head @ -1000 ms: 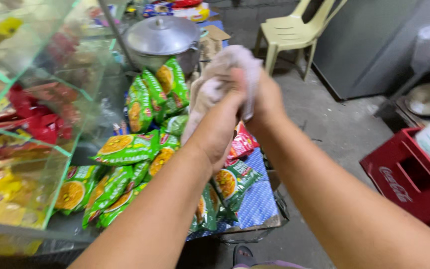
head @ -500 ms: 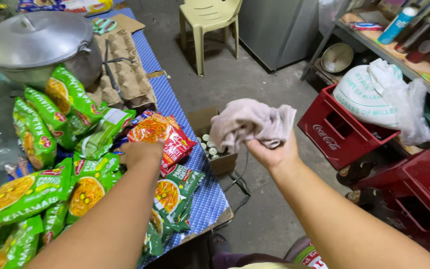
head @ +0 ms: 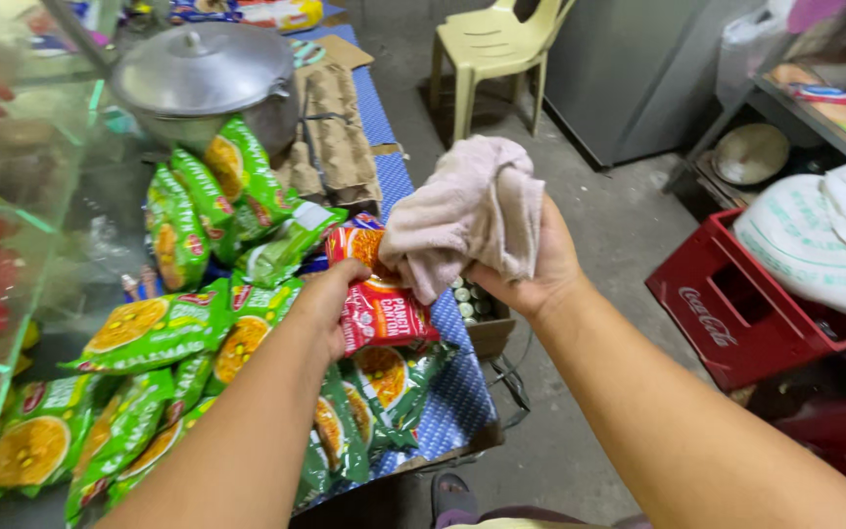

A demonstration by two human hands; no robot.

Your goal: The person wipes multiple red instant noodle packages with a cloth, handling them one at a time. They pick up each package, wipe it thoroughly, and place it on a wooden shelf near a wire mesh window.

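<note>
My right hand (head: pixel 529 263) grips a crumpled pale pink cloth (head: pixel 467 214) and holds it up above the table's right edge. My left hand (head: pixel 325 299) rests on a red snack packet (head: pixel 376 304) that lies among several green snack packets (head: pixel 188 328) spread over the table. The table has a blue checked cover (head: pixel 452 397). Whether the left fingers pinch the red packet is partly hidden by the hand itself.
A big metal pot with a lid (head: pixel 203 78) and grey egg trays (head: pixel 330 132) stand at the table's far end. A glass display case (head: pixel 12 216) is on the left. A yellow plastic chair (head: pixel 496 49), a red crate (head: pixel 736 304) and a white sack (head: pixel 815 250) stand on the floor.
A second ago both hands were together on the cloth. My left hand has come off it and dropped onto the red packet, while my right hand holds the cloth alone.
</note>
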